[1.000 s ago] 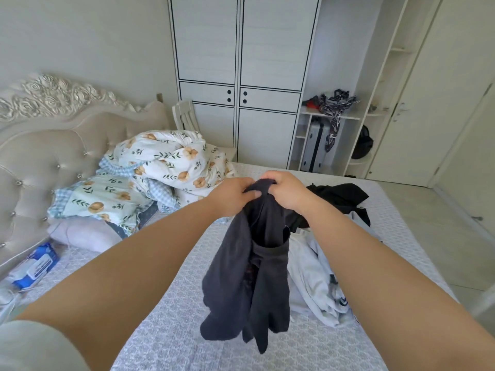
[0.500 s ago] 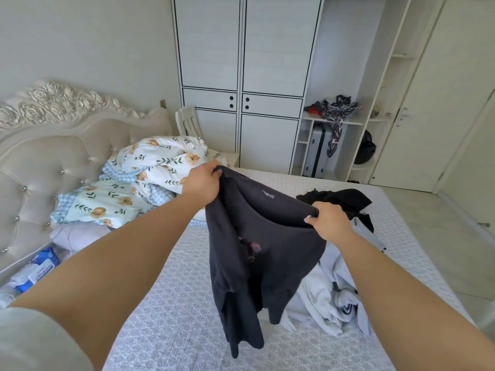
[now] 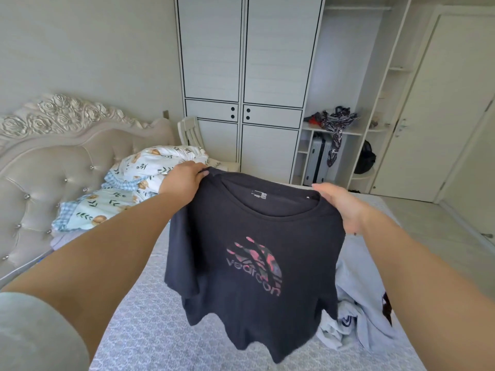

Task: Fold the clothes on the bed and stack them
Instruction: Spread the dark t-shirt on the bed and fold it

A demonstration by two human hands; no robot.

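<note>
While held aloft over the bed [image 3: 150, 325], black T-shirt [image 3: 257, 253] hanging straight down, collar uppermost, printed front facing back. Left hand [image 3: 184, 178] pinching one shoulder, right hand [image 3: 340, 207] the other, both level. Pale garments [image 3: 359, 311] heaped beside its right hem.

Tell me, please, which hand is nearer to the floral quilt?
Left. The left hand grips the black T-shirt at its shoulder right in front of the floral quilt; the right hand holds the other shoulder, farther toward the wardrobe side.
</note>
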